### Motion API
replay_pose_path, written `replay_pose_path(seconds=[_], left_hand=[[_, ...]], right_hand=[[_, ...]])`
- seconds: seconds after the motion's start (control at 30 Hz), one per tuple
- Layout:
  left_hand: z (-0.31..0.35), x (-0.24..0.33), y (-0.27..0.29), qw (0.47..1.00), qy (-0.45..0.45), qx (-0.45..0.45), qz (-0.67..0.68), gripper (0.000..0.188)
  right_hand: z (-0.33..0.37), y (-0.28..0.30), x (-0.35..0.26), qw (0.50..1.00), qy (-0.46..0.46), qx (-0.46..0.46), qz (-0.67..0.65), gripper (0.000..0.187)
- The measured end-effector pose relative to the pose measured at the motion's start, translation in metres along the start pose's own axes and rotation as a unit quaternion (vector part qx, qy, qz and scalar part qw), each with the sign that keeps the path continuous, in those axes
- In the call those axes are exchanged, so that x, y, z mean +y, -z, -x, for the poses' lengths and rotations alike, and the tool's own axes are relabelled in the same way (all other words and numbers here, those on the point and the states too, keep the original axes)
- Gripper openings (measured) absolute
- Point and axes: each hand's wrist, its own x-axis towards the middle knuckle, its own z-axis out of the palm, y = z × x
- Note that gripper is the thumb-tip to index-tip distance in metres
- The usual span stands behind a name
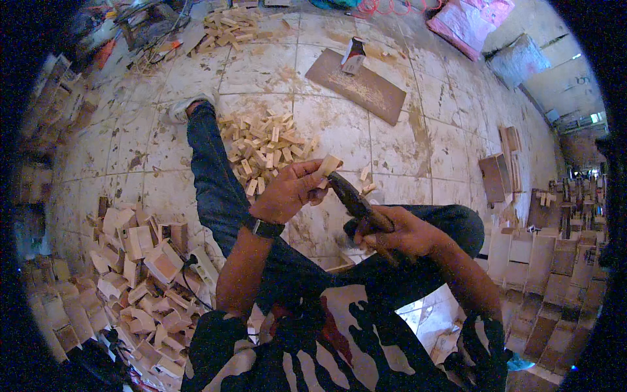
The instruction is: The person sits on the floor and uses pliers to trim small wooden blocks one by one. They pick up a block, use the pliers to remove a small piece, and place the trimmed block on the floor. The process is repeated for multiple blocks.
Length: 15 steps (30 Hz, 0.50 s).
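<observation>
Close above the person's lap, the right hand (398,232) is wrapped in a fist around the handles of a dark metal pair of pliers (356,199), whose nose reaches up and left to a small pale wooden block (328,164). The left hand (287,191), with a black wristwatch (263,228) on its wrist, has its fingers closed together on the block's lower end, thumb pressed against the side.

That block looks light, stiff and dry, with sawn faces that should not slip; it seems best pinched across its flat sides near the end away from the tool, leaving the worked end free. Its corners could probably splinter under a hard squeeze from the pliers.

Just beyond the hands, a loose heap of similar small wooden offcuts (264,147) lies on the dusty tiled floor (405,137), beside the outstretched leg in blue jeans (209,170). To the left sits a pile of larger curved wooden pieces (144,274). Farther off, a brown flat board (356,85) carries a small box (353,55).
</observation>
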Motion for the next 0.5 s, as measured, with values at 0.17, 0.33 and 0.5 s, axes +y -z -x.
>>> replay_pose_path(seconds=[0.17,0.33,0.5], left_hand=[[0.005,-0.005,-0.013,0.994,-0.084,0.048,0.053,0.036],[0.019,0.004,-0.034,0.982,-0.081,0.170,-0.021,0.030],[0.021,0.003,-0.045,0.879,-0.199,0.280,-0.330,0.033]], right_hand=[[0.000,0.000,0.002,0.972,0.058,0.144,0.175,0.046],[-0.003,-0.003,0.008,0.882,0.121,0.321,0.324,0.043],[0.007,0.004,0.002,0.962,0.006,0.188,0.196,0.039]])
